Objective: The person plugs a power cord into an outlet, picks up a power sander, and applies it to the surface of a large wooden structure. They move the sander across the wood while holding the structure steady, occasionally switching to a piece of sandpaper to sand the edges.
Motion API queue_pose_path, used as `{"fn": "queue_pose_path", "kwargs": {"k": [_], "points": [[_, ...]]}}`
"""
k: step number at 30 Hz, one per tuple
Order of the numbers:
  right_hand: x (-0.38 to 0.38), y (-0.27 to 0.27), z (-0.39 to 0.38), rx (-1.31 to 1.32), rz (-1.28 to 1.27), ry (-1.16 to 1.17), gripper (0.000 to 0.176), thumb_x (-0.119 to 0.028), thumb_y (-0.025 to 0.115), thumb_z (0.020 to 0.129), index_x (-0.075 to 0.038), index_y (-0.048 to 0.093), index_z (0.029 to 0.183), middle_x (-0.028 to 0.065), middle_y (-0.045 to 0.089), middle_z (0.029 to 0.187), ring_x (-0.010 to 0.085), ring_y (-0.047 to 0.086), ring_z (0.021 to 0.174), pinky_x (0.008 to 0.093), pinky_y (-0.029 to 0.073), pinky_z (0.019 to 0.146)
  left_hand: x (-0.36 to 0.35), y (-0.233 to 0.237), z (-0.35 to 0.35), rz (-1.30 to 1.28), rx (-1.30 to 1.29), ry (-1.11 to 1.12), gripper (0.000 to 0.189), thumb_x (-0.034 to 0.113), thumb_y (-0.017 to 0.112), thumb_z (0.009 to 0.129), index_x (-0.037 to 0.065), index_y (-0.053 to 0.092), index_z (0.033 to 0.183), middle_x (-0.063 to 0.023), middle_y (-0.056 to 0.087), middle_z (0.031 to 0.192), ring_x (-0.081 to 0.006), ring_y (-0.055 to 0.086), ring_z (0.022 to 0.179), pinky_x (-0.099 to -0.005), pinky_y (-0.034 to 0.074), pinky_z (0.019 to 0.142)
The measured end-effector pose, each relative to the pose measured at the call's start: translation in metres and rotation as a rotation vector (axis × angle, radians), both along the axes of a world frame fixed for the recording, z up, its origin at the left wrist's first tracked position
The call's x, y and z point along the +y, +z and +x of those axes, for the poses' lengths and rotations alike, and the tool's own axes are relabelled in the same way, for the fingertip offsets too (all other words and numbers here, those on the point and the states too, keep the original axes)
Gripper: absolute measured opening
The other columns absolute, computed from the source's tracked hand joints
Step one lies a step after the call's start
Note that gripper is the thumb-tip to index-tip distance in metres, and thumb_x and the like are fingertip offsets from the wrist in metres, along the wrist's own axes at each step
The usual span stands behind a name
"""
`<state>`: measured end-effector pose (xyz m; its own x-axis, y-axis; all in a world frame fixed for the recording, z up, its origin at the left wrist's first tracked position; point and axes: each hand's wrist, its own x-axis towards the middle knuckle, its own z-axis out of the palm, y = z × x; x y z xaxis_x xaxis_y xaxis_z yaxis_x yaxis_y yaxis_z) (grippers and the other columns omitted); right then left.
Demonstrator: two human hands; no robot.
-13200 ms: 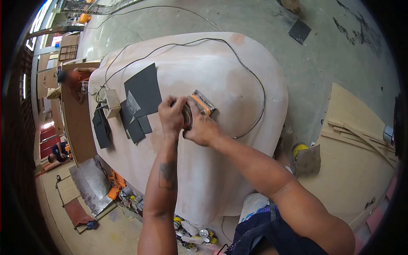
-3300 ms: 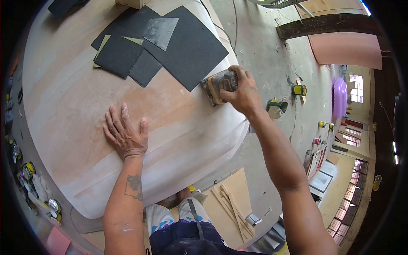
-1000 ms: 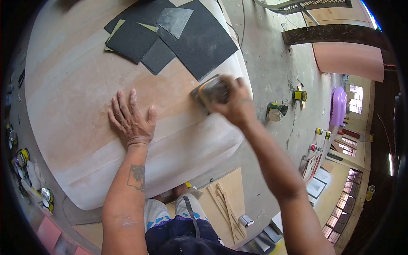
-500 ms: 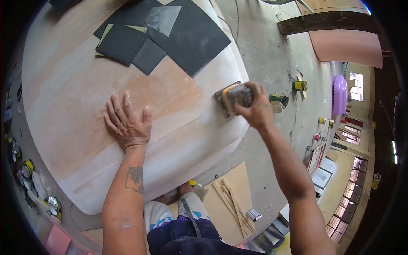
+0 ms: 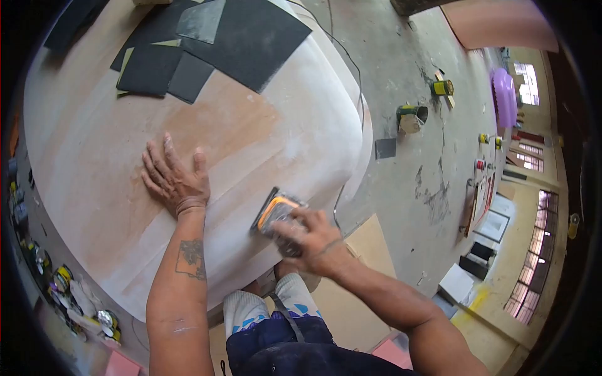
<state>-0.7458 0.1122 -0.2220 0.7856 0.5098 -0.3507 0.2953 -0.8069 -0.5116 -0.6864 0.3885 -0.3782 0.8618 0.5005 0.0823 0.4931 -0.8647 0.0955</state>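
Note:
A large pale panel (image 5: pixel 244 150) with rounded corners, whitish at the edges and tan in the middle, lies in front of me. My left hand (image 5: pixel 174 178) rests flat on it, fingers spread and dusty, holding nothing. My right hand (image 5: pixel 310 241) is wrapped round a dark power sander (image 5: pixel 279 216) with an orange stripe. The sander is tilted against the panel's near rounded edge; its pad faces the white surface. Dark sandpaper sheets (image 5: pixel 244 53) lie overlapped on the far part, with a grey translucent piece (image 5: pixel 200 22) on top.
A cable (image 5: pixel 351 56) runs along the panel's right side. On the concrete floor stand tins (image 5: pixel 442 88), and a dark square sheet (image 5: pixel 385 148) lies there. More cans (image 5: pixel 63 276) crowd the left. A plywood board (image 5: pixel 351 301) lies beside my legs.
My right hand has brought the sander from the panel's right corner leftward and nearer to me, along the edge. My left hand stays flat on the panel. The view has shifted slightly.

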Motion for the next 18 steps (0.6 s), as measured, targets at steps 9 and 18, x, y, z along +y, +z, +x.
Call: {"fn": "queue_pose_path", "kwargs": {"k": [9, 18], "points": [[-0.090, -0.027, 0.092, -0.314, 0.094, -0.754, 0.062, -0.025, 0.084, 0.074, -0.009, 0.066, 0.131, 0.0178, 0.063, 0.117, 0.0348, 0.067, 0.105, 0.0419, 0.056, 0.091, -0.001, -0.004, 0.001, 0.043, 0.019, 0.004, 0.081, 0.069, 0.046, 0.102, 0.025, 0.028, 0.167, -0.0160, 0.023, 0.173, -0.0361, 0.013, 0.162, -0.0564, 0.006, 0.130], [0.024, -0.041, -0.098, -0.232, 0.168, -0.647, 0.070, -0.027, 0.090, 0.069, -0.026, 0.065, 0.135, 0.0125, 0.060, 0.131, 0.0381, 0.059, 0.113, 0.0454, 0.058, 0.087, 0.001, -0.008, 0.001, 0.060, -0.013, -0.004, 0.079, 0.069, 0.049, 0.101, 0.026, 0.033, 0.166, -0.0162, 0.027, 0.172, -0.0328, 0.017, 0.162, -0.0557, 0.008, 0.130]]}}
